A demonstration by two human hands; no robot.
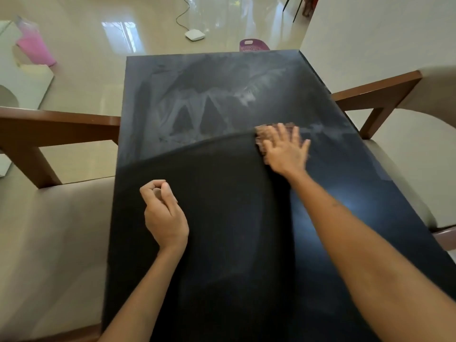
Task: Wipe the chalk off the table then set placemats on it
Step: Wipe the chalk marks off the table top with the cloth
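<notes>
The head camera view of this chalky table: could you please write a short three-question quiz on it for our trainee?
1. True or false: placemats already lie on the table.
2. Which hand presses flat at the edge of the chalk smears: A left, B right?
3. Fill in: the left hand is loosely ____, thumb against fingertips.

Key: 1 false. 2 B; the right hand is blurred, with something brownish, perhaps a cloth, under its fingers. 3 curled.

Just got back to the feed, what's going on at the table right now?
A person is wiping chalk off the black table. The right hand presses a cloth flat at the edge of the cleaned area; it is blurred. The left hand is loosely curled over the near side. Chalk smears cover the far half. No placemats are in view.
</notes>
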